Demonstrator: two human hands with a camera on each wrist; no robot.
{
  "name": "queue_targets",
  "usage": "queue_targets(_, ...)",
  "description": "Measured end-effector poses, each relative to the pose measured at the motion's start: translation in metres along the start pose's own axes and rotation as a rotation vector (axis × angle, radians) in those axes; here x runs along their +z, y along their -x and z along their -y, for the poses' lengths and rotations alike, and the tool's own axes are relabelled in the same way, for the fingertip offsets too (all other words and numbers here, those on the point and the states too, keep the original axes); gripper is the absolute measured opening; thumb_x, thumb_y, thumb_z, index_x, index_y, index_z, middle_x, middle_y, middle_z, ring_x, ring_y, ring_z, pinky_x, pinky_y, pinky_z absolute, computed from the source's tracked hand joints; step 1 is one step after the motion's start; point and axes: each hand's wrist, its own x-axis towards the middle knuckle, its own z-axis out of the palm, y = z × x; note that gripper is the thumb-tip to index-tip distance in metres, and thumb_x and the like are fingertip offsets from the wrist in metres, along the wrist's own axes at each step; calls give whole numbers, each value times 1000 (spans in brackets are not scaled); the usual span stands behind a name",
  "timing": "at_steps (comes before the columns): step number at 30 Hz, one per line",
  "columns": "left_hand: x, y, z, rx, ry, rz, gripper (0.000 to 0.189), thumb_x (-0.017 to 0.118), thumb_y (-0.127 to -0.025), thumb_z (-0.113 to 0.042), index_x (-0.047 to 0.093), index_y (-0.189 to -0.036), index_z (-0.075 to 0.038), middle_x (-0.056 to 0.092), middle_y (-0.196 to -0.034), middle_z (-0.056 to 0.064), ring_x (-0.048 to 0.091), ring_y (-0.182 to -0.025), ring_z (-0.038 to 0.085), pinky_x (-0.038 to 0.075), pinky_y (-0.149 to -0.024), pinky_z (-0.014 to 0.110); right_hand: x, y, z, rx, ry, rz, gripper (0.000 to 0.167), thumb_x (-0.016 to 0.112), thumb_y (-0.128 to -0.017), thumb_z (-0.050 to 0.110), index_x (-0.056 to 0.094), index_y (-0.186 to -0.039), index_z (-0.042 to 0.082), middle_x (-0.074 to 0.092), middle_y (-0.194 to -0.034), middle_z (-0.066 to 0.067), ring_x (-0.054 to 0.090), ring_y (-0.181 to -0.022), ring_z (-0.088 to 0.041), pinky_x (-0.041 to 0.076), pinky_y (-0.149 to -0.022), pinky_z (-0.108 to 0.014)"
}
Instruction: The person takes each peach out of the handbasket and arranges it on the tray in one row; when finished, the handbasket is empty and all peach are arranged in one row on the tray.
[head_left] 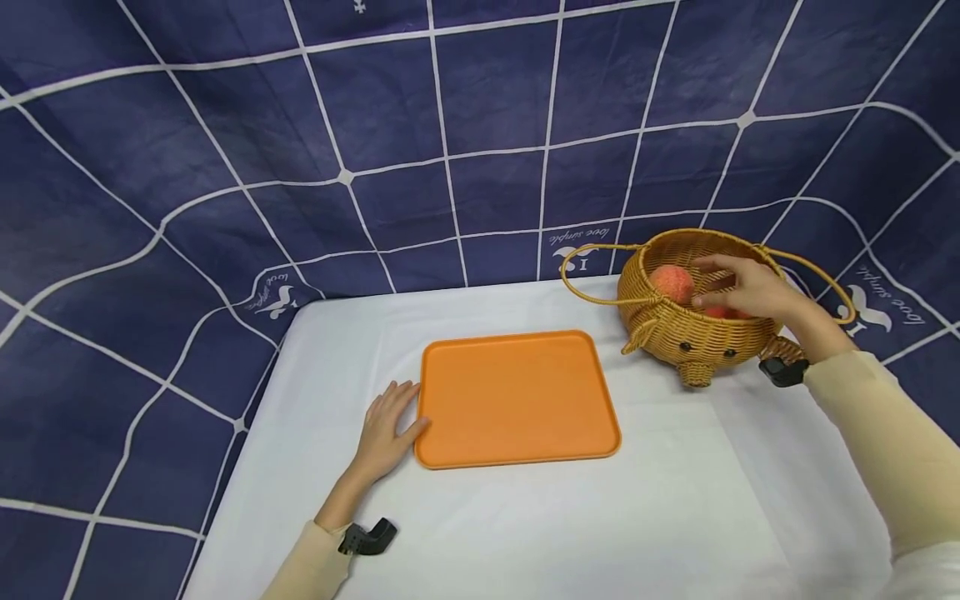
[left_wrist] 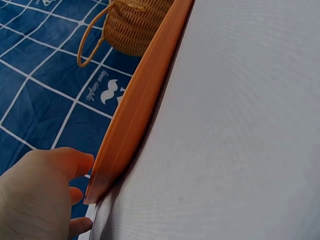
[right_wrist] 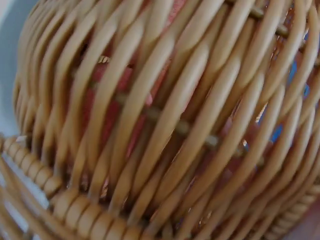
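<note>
My left hand (head_left: 381,429) lies at the left edge of an orange rectangular tray (head_left: 517,400), its fingers loosely extended along the rim. The left wrist view shows the thumb and fingers beside the tray's edge; whether they press on it I cannot tell. Over the mouth of a woven wicker basket (head_left: 667,329) is my right hand (head_left: 757,292), its fingers spread and reaching inside. A round, rough orange-red fruit (head_left: 672,283) sits in the basket left of these fingers. More red fruit (head_left: 717,312) shows below the hand, partly hidden. Woven strands cover most of the right wrist view.
The basket has a snout and eyes on its front and looped handles (head_left: 592,300) out to both sides. A white cloth (head_left: 540,533) covers the table. Behind and left hangs a navy fabric (head_left: 495,117) with a white grid.
</note>
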Motion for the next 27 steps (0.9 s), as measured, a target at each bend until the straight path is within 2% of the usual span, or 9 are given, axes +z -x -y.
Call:
queue_targets(5, -1, 2, 0, 2, 12, -7, 55, 67, -90, -25, 53, -139, -6, 48, -146, 21, 31, -143, 44, 17, -116, 61, 6, -12, 0, 1, -1, 35, 75, 74, -87, 29, 38, -147, 4, 41, -145, -28, 49, -123, -51, 40, -99, -65)
queue_targets(11, 0, 3, -1, 8, 15, -7, 53, 65, -91, -24, 53, -139, -5, 47, -146, 21, 30, -143, 45, 16, -116, 62, 16, -25, -1, -55, -16, 46, 65, 73, -86, 14, 44, -143, 1, 49, -138, -31, 51, -123, -48, 41, -101, -62)
queue_targets(14, 1, 3, -1, 10, 11, -7, 54, 64, -91, -24, 52, -140, -6, 47, -147, 21, 30, -143, 45, 15, -116, 62, 20, -31, -2, -81, -36, 64, 61, 70, -87, 8, 45, -142, -1, 53, -134, -31, 55, -118, -45, 46, -97, -52)
queue_targets(16, 2, 2, -1, 16, 2, -6, 54, 64, -92, -24, 51, -141, -6, 46, -147, 21, 30, -142, 45, 15, -115, 63, 21, -33, -4, -71, -68, 88, 59, 67, -89, 5, 44, -143, -1, 54, -132, -30, 55, -115, -42, 50, -88, -41)
queue_targets(19, 3, 2, -2, 17, -4, -10, 53, 63, -92, -24, 51, -141, -6, 46, -147, 20, 30, -142, 45, 16, -115, 63, 24, -37, -6, -56, -143, 124, 57, 63, -89, -1, 43, -143, -3, 54, -135, -30, 55, -117, -39, 49, -80, -23)
queue_targets(21, 3, 2, -2, 16, -5, -17, 53, 64, -92, -24, 51, -140, -6, 47, -147, 21, 31, -142, 45, 16, -115, 63, 25, -40, -6, -53, -186, 149, 57, 60, -88, -4, 43, -142, -5, 52, -136, -31, 54, -120, -39, 47, -78, -15)
queue_targets(24, 3, 3, -2, 10, 0, -21, 53, 64, -91, -22, 52, -140, -6, 48, -146, 21, 31, -142, 45, 16, -115, 63, 28, -46, -6, -71, -190, 176, 55, 59, -85, -7, 44, -138, -8, 52, -135, -32, 55, -120, -36, 44, -82, -10)
queue_targets(27, 4, 2, -2, 15, 0, -15, 53, 65, -91, -22, 52, -140, -6, 48, -146, 21, 32, -141, 45, 16, -115, 63, 30, -50, -8, -80, -150, 191, 56, 59, -82, -8, 45, -136, -11, 54, -131, -33, 55, -118, -35, 45, -87, -17)
